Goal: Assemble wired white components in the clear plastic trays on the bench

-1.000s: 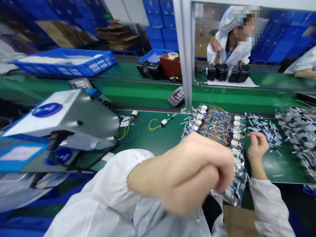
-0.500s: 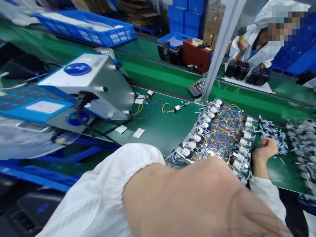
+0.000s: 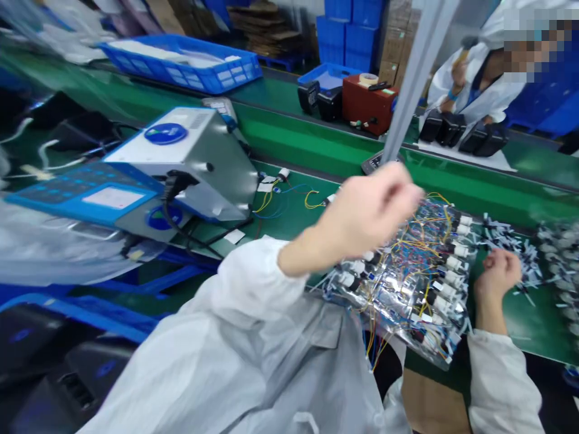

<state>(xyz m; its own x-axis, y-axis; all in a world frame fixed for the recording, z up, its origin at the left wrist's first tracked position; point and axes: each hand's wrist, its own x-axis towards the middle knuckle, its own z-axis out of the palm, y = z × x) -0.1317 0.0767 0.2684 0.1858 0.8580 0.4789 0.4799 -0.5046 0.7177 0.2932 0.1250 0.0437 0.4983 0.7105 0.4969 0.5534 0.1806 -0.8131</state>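
My left hand (image 3: 368,211), blurred by motion, is raised above the left side of a tray-like layer of wired parts. Its fingers are curled closed, and no object shows in them. Under and beyond it lie rows of small white-and-black cylindrical parts (image 3: 452,262) with tangled red, blue and yellow wires (image 3: 414,241) between them, on shiny clear plastic. At the right edge of these rows, my right hand (image 3: 497,274) has its fingers bent inward; what they hold, if anything, is hidden. Next to it is a heap of small pale strips with dark ends (image 3: 527,259).
A silver-and-blue machine (image 3: 190,163) stands left on the green bench. More clustered parts (image 3: 563,265) lie far right. A metal post (image 3: 414,84) rises behind the rows. Across the divider are a blue crate (image 3: 217,75), a red box (image 3: 368,105) and a co-worker (image 3: 479,78) beside black units.
My left hand has moved away from close before the camera, down and forward over the parts. My right hand stays beside the strips. The view has shifted slightly.
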